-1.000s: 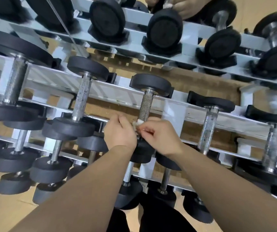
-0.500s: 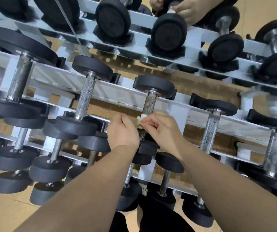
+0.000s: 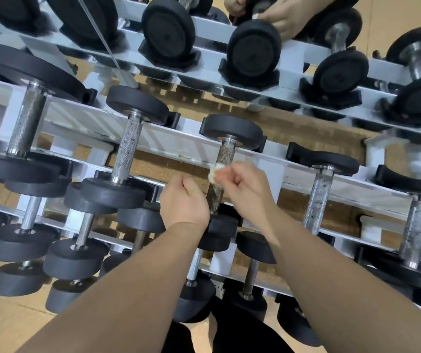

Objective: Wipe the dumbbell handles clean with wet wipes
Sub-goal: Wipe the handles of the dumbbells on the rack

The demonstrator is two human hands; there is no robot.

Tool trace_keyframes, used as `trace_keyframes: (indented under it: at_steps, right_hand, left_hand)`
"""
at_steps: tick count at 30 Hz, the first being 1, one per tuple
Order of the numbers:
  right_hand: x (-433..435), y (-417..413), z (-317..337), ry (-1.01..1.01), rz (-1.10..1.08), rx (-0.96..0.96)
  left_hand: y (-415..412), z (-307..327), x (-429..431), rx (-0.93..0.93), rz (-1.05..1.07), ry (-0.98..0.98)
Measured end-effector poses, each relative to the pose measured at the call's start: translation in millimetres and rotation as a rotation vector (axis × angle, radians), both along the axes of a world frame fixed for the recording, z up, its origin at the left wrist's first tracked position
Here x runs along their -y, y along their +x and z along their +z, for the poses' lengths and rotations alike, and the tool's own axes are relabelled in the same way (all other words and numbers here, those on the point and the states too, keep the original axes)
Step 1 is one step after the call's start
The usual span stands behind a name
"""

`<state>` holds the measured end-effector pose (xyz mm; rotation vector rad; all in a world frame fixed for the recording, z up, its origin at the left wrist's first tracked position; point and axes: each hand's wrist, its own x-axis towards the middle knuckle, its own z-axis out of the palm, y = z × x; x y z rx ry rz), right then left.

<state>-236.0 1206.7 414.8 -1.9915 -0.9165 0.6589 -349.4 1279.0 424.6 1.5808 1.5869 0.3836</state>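
A black dumbbell with a knurled steel handle (image 3: 224, 159) lies across the middle tier of a white rack (image 3: 173, 143). My right hand (image 3: 245, 187) pinches a small crumpled whitish wipe (image 3: 214, 173) against the middle of that handle. My left hand (image 3: 182, 202) is a closed fist just left of the handle's lower part, beside the near weight head (image 3: 220, 229); whether it touches the handle is hidden. The handle's upper part is bare.
More dumbbells fill the rack: one (image 3: 125, 154) to the left, one (image 3: 317, 197) to the right, smaller ones on the lower tier (image 3: 82, 233). A mirror behind shows reflected hands (image 3: 280, 14) and dumbbell ends (image 3: 254, 53). Tan floor lies below.
My right hand with the wipe has slid up the handle, from near the lower weight head to the middle. My left hand has stayed beside the lower part.
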Motion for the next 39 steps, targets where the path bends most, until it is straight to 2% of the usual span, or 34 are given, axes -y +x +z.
trace_keyframes:
  at_steps: [5, 12, 14, 17, 20, 23, 25, 26, 29, 32, 34, 39]
  right_hand:
    - [-18, 20, 1, 0.051, -0.186, -0.124]
    - [16, -17, -1, -0.044, 0.014, -0.006]
    - [3, -5, 2, -0.053, -0.041, -0.019]
    - [-13, 14, 7, -0.024, -0.196, -0.05]
    - [-10, 9, 5, -0.049, -0.217, -0.061]
    - [6, -11, 1, -0.119, -0.002, 0.022]
    - [12, -18, 4, -0.147, 0.159, 0.142]
    - [10, -16, 6, -0.146, 0.156, 0.144]
    - [-7, 0, 14, -0.111, -0.07, 0.095]
    - [-16, 10, 21, -0.106, -0.204, 0.163]
    - [-9, 6, 25, -0.135, -0.159, 0.221]
    - [17, 2, 26, -0.257, 0.23, 0.319]
  left_hand:
    - [0, 1, 1, 0.006, 0.009, -0.022]
    - [3, 1, 5, -0.009, 0.019, -0.038]
    - [3, 4, 4, -0.002, 0.024, -0.108]
    - [-11, 13, 1, 0.15, 0.058, -0.331]
    - [-42, 19, 2, 0.16, -0.138, -0.386]
    - [-62, 20, 4, 0.089, -0.307, -0.409]
    - [-64, 20, 3, 0.056, -0.339, -0.391]
    - [-64, 20, 3, 0.055, -0.338, -0.389]
    - [-64, 18, 9, 0.081, -0.313, -0.397]
    - [-57, 19, 26, 0.063, -0.311, -0.314]
    - [-49, 20, 38, 0.006, -0.324, -0.233]
    - [-43, 25, 52, -0.025, -0.298, -0.157]
